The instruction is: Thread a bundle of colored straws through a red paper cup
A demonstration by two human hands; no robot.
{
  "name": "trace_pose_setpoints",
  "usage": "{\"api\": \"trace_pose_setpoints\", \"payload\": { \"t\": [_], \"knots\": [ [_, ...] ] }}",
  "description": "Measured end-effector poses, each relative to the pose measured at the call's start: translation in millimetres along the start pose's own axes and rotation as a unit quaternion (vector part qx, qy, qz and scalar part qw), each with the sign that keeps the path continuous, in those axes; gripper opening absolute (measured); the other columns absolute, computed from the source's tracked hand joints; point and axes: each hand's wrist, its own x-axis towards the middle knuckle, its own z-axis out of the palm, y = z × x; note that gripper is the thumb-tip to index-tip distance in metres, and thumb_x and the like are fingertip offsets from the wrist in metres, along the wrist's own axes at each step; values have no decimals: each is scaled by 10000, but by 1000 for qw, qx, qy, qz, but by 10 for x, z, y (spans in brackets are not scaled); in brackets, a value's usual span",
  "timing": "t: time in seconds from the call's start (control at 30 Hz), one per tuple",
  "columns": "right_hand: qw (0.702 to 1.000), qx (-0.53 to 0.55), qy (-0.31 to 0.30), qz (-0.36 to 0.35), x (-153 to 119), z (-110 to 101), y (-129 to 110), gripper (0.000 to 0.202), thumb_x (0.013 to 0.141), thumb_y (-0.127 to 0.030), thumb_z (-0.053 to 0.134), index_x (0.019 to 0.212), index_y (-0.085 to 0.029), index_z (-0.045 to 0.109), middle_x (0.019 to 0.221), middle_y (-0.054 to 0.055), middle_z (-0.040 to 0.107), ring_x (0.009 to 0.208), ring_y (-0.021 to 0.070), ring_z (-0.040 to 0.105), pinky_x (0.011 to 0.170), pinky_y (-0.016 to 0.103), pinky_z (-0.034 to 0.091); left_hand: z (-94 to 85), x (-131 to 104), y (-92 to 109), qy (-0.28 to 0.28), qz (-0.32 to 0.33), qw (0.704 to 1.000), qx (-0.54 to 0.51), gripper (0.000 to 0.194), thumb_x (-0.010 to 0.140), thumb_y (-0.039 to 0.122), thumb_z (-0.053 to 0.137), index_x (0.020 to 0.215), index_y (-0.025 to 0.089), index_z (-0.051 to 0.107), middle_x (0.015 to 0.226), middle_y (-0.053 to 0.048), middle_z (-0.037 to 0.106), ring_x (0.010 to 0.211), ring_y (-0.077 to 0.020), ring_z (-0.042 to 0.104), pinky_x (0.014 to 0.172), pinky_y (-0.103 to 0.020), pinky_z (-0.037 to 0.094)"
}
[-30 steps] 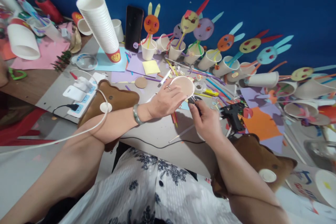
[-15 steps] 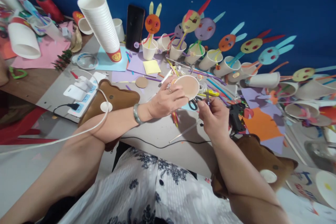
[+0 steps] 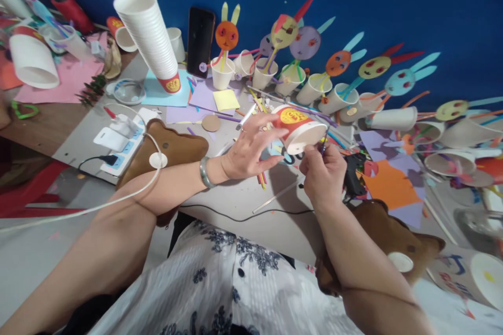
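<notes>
A paper cup (image 3: 293,119) with a red band and yellow emblem is tilted in front of me, its white base turned toward me. My left hand (image 3: 254,147), wearing a bracelet, has its fingers spread at the cup's left side; whether a fingertip touches it I cannot tell. My right hand (image 3: 325,171) is closed on a slim dark tool (image 3: 324,140) that stands up against the edge of the base. Its thumb is close to that edge. Below the cup are black-handled scissors (image 3: 288,157), partly hidden.
A tall stack of paper cups (image 3: 147,36) stands left, near a phone (image 3: 200,42) and a power strip (image 3: 124,152). Several cups with rabbit figures (image 3: 338,64) line the blue wall. Yellow notes (image 3: 226,100), a cardboard disc (image 3: 211,123) and orange paper (image 3: 393,183) lie around.
The cup has turned, so its red band now shows and its base faces lower right. My left fingers have spread from around it. My right hand has shifted slightly right.
</notes>
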Motion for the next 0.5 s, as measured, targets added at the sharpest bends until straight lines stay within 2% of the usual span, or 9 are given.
{"api": "trace_pose_setpoints", "payload": {
  "t": [0.07, 0.13, 0.2, 0.27, 0.33, 0.4, 0.43, 0.5],
  "knots": [
    [1000, -3, -12, -4, 3, 4, 16, 290, 929, -472, 606, 789, -264, 460, 580, -76, 397, 495, 118, 367, 489, 276, 324, 61, 10, -61, 3, -107, 991, -81, 676, 989, 699, 494, 1444, 207, 405, 1459, -203, 535, 1426, -282, 520, 1195, -509, 479],
    [999, -16, -30, -8, 7, -8, 12, 257, 924, -455, 600, 797, -262, 488, 581, -66, 406, 505, 127, 382, 503, 289, 334, 124, 21, -162, -3, -221, 956, -191, 616, 1058, 677, 286, 1441, 201, 364, 1389, -192, 587, 1265, -222, 649, 1058, -416, 577],
    [998, -33, -48, -17, 22, -40, -19, 203, 895, -408, 612, 796, -256, 521, 583, -56, 424, 516, 132, 392, 519, 297, 346, 152, 40, -262, -12, -305, 917, -259, 595, 1091, 609, 120, 1390, 183, 408, 1325, -186, 631, 1177, -208, 702, 974, -401, 610],
    [994, -54, -84, -31, 46, -84, -77, 163, 836, -358, 640, 766, -247, 544, 590, -47, 451, 529, 131, 402, 530, 296, 353, 118, 73, -307, 2, -306, 917, -256, 551, 1094, 607, 231, 1390, 191, 439, 1343, -170, 643, 1232, -224, 684, 1003, -422, 600],
    [986, -95, -125, -54, 73, -124, -147, 162, 776, -331, 665, 712, -240, 547, 595, -38, 477, 550, 131, 419, 539, 290, 359, 29, 119, -277, 3, -259, 941, -218, 559, 1058, 636, 392, 1403, 206, 485, 1420, -159, 627, 1321, -252, 634, 1062, -446, 572],
    [979, -133, -138, -71, 92, -147, -203, 174, 748, -335, 676, 680, -237, 548, 593, -30, 499, 567, 135, 440, 547, 286, 368, -72, 170, -197, -70, -217, 944, -237, 575, 995, 668, 527, 1301, 188, 602, 1350, -146, 681, 1283, -253, 648, 1091, -431, 548],
    [978, -143, -136, -74, 97, -150, -220, 173, 748, -346, 676, 683, -236, 559, 596, -25, 517, 572, 139, 455, 550, 287, 376, -112, 193, -153, -111, -217, 930, -275, 569, 978, 682, 547, 1216, 176, 651, 1269, -139, 720, 1216, -242, 679, 1070, -411, 552],
    [978, -145, -134, -68, 99, -147, -232, 166, 762, -371, 671, 714, -234, 590, 606, -18, 553, 570, 145, 479, 547, 288, 389, -159, 229, -82, -210, -223, 884, -354, 581, 928, 709, 601, 1126, 170, 693, 1146, -118, 755, 1089, -222, 713, 980, -373, 576]
  ]
}}
